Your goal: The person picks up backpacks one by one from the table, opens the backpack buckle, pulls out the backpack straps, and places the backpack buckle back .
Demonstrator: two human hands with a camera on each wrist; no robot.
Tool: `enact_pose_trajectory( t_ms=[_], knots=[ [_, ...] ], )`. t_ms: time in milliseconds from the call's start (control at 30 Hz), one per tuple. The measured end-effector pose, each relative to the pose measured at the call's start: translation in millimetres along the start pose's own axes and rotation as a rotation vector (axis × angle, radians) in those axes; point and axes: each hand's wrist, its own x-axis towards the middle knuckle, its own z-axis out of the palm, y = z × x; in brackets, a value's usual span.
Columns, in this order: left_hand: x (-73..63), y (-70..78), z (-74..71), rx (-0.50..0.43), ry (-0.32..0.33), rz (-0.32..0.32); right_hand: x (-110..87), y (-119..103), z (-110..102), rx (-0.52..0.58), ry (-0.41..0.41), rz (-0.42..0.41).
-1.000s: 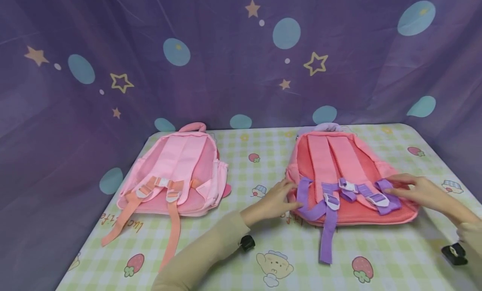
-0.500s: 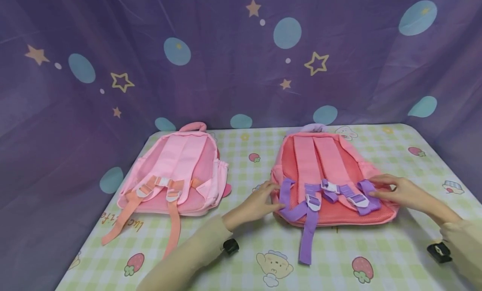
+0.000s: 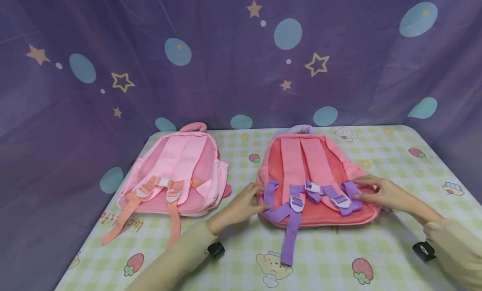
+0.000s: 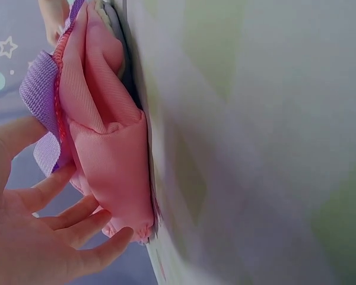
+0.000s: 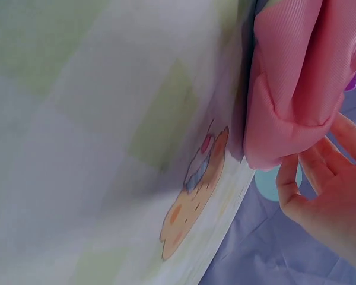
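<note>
The coral-pink backpack [image 3: 312, 215] lies with its back panel and shoulder straps up on the table. Purple webbing [image 3: 289, 241] with white buckles crosses its lower part. My left hand [image 3: 241, 205] grips its left edge: the thumb and index finger are at the purple strap loop, the other fingers spread along the side pocket [image 4: 115, 166]. On the opposite edge my right hand [image 3: 388, 197] holds the bag, thumb near the purple loop, fingers bent against the pink side [image 5: 291, 133]. The bag's front is hidden underneath.
A light-pink backpack [image 3: 180, 153] with orange straps [image 3: 174, 224] lies to the left, also straps up. The green checked tablecloth [image 3: 320, 261] has printed strawberries and animals. Behind the table hangs a purple curtain [image 3: 226, 90] with stars.
The coral-pink backpack has slid left across the table toward the light-pink one, both hands travelling along with it at its sides. The light-pink backpack has stayed in place.
</note>
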Motion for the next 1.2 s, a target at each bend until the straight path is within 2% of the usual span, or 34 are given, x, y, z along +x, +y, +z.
enact_pose_trajectory(
  t_ms=[333, 533, 700, 967, 1200],
  knots=[
    [-9.3, -8.0, -9.9, 0.004, 0.016, -0.036, 8.7, -5.6, 10.9, 0.034, -0.025, -0.027],
    [-13.2, -13.9, -15.7, -0.035, 0.037, -0.040, 13.0, -13.6, 14.0, 0.057, -0.055, -0.040],
    [-17.1, -17.4, -22.3, -0.048, 0.059, -0.069, 17.9, -20.0, 17.6, 0.086, -0.083, -0.034],
    [-21.4, -27.4, -29.1, -0.025, 0.119, -0.057, 26.5, -25.6, 26.4, 0.083, -0.097, -0.044],
    [-24.1, -29.0, -35.5, -0.033, 0.129, -0.092, 30.9, -29.5, 31.8, 0.086, -0.085, -0.087]
  ],
)
